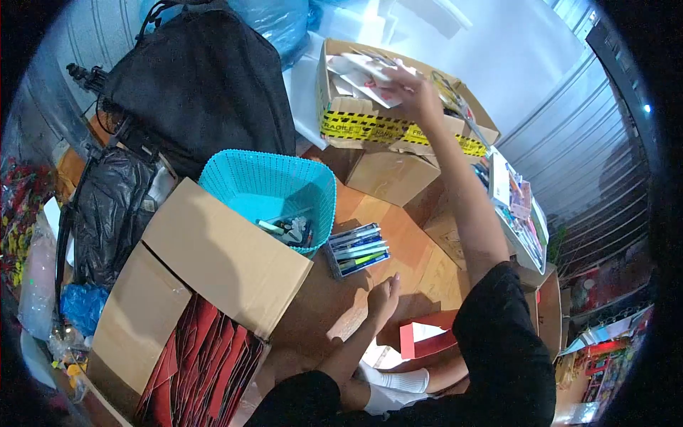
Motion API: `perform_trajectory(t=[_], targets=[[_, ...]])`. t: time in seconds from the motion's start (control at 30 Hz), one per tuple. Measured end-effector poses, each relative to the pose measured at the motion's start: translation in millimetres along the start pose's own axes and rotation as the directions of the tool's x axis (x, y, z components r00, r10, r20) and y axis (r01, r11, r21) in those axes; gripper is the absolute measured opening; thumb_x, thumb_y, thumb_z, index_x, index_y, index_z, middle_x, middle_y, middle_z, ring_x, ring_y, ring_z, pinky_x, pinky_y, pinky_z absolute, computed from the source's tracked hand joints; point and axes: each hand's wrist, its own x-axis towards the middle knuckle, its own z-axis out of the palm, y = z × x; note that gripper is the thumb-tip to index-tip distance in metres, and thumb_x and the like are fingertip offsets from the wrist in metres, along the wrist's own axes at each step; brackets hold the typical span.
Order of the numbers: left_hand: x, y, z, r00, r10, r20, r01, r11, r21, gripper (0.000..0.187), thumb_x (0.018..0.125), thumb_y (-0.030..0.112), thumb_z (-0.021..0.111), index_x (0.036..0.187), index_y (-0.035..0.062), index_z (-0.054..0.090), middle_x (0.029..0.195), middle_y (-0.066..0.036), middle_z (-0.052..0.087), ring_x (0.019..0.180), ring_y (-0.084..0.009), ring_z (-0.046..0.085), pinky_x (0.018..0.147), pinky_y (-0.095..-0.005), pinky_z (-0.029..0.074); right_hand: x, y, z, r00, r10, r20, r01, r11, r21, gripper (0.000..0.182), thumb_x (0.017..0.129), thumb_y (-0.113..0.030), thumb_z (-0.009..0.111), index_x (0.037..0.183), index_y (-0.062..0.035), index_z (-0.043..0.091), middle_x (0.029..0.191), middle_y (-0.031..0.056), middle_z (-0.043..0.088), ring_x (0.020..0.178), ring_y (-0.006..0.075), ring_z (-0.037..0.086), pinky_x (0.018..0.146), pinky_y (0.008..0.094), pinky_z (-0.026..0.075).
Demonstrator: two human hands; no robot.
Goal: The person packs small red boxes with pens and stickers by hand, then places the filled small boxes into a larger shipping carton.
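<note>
Lying under right hand point(413, 89): boxed papers point(363, 71).

Floor: warm orange-brown wooden floor point(398, 235), bare patch btwn the two hands.
Walls: grey corrugated metal shutter point(590, 135) w/ horizontal ribs, right of the raised hand; similar ribbed grey metal panel point(64, 43) far left.
Back: pale white wall surface point(498, 50) just beyond the raised hand.
Light: small bright white lamp spot point(646, 108) upper right; cool, even light, soft shadows on floor.
Edges: round black lens vignette point(14, 213) around the view.
</note>
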Motion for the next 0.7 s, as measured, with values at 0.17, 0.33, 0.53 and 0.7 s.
perform_trajectory(t=[0.17,0.33,0.53,0.7], targets=[[13.3,-12.9,11.7,0.991,0.026,-0.128,-0.027,1.000,-0.010,0.051,0.087,0.045,0.035,0.069,0.0022,0.055,0.059,-0.018,0.054,0.060,-0.0329,0.056,0.053,-0.0394,0.040,-25.7,-44.1,-83.8,0.893,-0.379,-0.242,0.331,0.918,-0.216,0.026,0.071,-0.010,0.060,0.096,-0.0123,0.064,0.102,0.0046,0.060,0.101,0.0210,0.055,0.083,0.0381,0.043],[-13.6,101.8,-43.1,0.965,0.254,0.063,-0.088,0.541,-0.836,0.036,0.090,0.032,0.035,0.097,-0.0003,0.050,0.086,-0.008,0.053,0.080,-0.0169,0.050,0.072,-0.0317,0.040,-159.9,-100.7,-173.2,0.892,-0.450,0.051,0.448,0.859,-0.250,0.028,0.072,-0.013,0.053,0.098,-0.0137,0.063,0.102,0.0040,0.060,0.102,0.0222,0.054,0.086,0.0348,0.039],[-81.8,159.8,-78.8,0.931,0.313,0.189,-0.178,0.839,-0.514,0.025,0.087,0.018,0.049,0.094,-0.0049,0.058,0.085,-0.002,0.060,0.075,-0.0052,0.052,0.065,-0.0216,0.042,-286.2,-136.4,-231.8,0.975,-0.170,0.141,0.173,0.985,-0.004,0.050,0.065,-0.004,0.063,0.114,-0.0098,0.053,0.122,0.0127,0.046,0.113,0.0266,0.043,0.091,0.0388,0.035],[-112.0,143.8,-49.5,0.862,0.299,0.409,-0.149,0.922,-0.358,0.024,0.087,0.016,0.049,0.096,-0.0054,0.057,0.084,-0.003,0.060,0.075,-0.0064,0.052,0.066,-0.0224,0.043,-365.1,-183.3,-255.9,0.431,0.776,0.460,-0.572,-0.159,0.805,0.042,0.078,-0.010,0.059,0.116,0.0011,0.043,0.114,0.0161,0.046,0.090,0.0223,0.055,0.079,0.0329,0.045]])
